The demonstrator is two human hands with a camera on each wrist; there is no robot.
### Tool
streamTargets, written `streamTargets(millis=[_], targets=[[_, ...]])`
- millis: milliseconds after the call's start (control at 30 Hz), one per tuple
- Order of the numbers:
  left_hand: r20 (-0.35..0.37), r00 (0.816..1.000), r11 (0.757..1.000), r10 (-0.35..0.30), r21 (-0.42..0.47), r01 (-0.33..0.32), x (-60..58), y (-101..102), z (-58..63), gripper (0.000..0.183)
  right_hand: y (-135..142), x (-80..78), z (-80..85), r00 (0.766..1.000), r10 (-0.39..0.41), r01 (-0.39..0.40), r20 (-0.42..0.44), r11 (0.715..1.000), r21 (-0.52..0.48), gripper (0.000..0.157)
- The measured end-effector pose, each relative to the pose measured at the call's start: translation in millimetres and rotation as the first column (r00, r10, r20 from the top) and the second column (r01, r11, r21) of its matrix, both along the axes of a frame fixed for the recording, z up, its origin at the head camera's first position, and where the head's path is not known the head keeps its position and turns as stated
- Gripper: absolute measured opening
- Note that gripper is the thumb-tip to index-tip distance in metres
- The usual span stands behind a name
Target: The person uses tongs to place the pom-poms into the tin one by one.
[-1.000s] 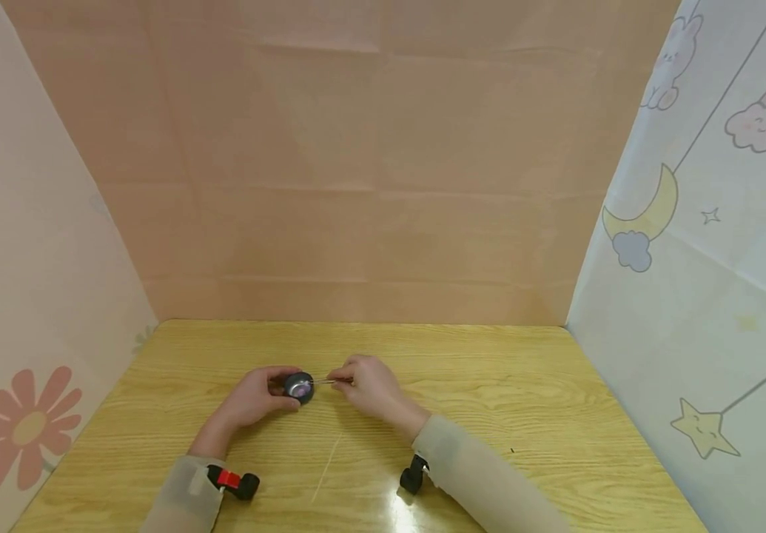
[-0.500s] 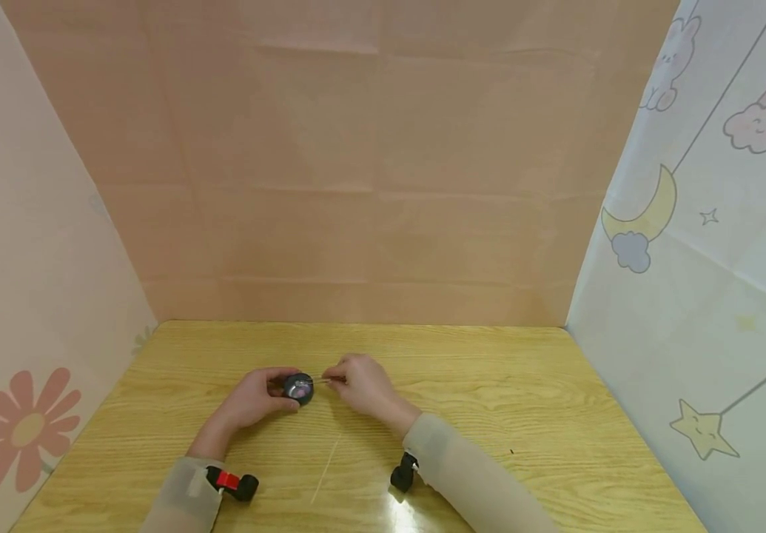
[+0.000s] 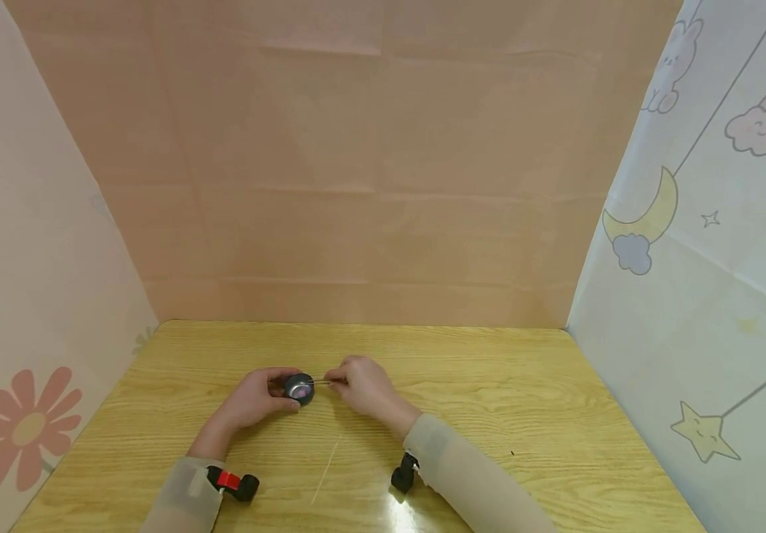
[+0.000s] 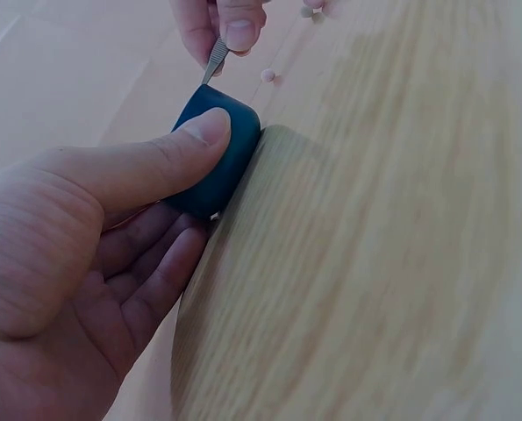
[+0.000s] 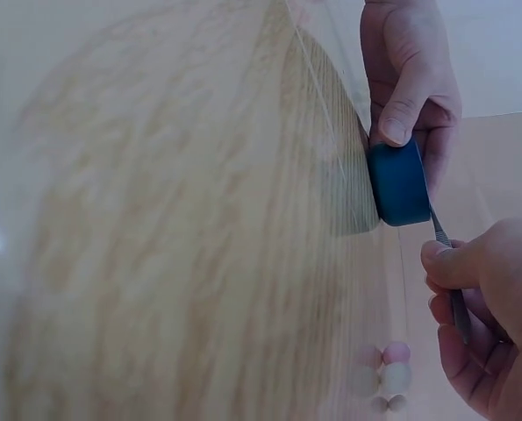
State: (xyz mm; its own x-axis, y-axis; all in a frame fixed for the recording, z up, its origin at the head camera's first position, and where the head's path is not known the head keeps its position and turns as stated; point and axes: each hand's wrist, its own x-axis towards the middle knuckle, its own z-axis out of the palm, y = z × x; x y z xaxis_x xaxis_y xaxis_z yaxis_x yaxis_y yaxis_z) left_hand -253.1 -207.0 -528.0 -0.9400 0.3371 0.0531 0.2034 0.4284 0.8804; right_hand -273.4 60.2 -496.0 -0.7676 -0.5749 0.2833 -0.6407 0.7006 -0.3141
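My left hand [image 3: 254,400] grips a small dark blue round piece [image 4: 225,167] over the table, thumb on its smooth side. In the head view its face is shiny and silvery with a purple patch. My right hand [image 3: 365,385] pinches a pair of thin metal tweezers [image 5: 441,235] by the ridged part, between thumb and fingers. The tips point left and overlap the shiny face in the head view. Both wrist views show them reaching the far side of the blue piece, which hides their ends.
A wood-grain table [image 3: 522,400] lies under both hands. An orange-pink sheet [image 3: 369,185] closes off the back, and printed white panels [image 3: 689,333] stand at the sides. Several small round pale balls [image 5: 395,379] appear near the table's edge in the right wrist view.
My right hand has shifted slightly left with the tweezers, toward the blue piece, and the tips have moved a little at its face. My left hand stays in place.
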Motion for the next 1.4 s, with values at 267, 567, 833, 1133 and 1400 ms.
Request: streamTargets(millis=[267,567,833,1133,1400], targets=[[-0.001,1.0,1.0,0.003,-0.003,-0.003,-0.5,0,-1.2,0.062,2,-0.1,-1.7,0.999,-0.003,0.003,0.049,1.0,-0.018,0.019],[0.005,0.999,0.999,0.035,-0.02,-0.034,0.4,1,0.4,0.061,3,-0.3,-4.8,0.992,-0.039,0.044,0.119,0.998,-0.044,0.019],[0.001,1.0,0.999,0.031,-0.017,-0.031,1.5,1,0.7,0.061,4,1.3,-5.3,0.99,-0.045,0.051,0.135,0.998,-0.044,0.019],[-0.002,1.0,1.0,0.024,-0.019,-0.024,0.8,1,-0.3,0.061,5,1.4,-4.7,0.992,-0.067,0.072,0.111,0.997,-0.039,0.018],[-0.006,1.0,1.0,0.013,-0.019,-0.013,-0.1,1,-0.8,0.062,11,3.6,-1.8,0.989,-0.072,0.082,0.129,0.994,-0.078,0.017]])
